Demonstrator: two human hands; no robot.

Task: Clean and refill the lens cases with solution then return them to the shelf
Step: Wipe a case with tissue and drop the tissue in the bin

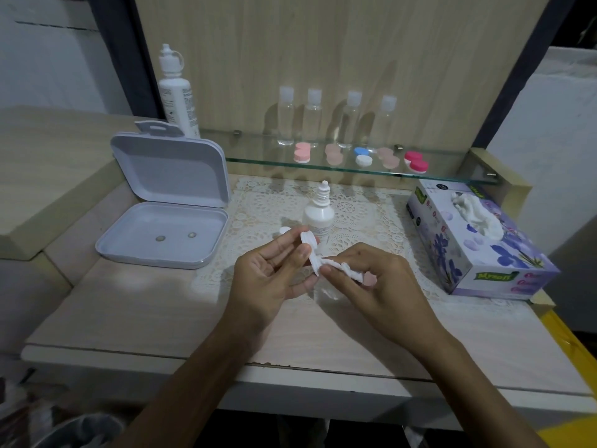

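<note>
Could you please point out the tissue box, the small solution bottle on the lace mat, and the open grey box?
tissue box (504, 253): head view, on its top face.
small solution bottle (318, 218): head view, on its body.
open grey box (168, 171): head view, inside its raised lid.

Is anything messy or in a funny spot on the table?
Nothing is spilled or broken. The small solution bottle stands uncapped, and two tiny lenses lie loose in the open grey box.

Both forearms bare, no sleeves, rings or watch.
</note>
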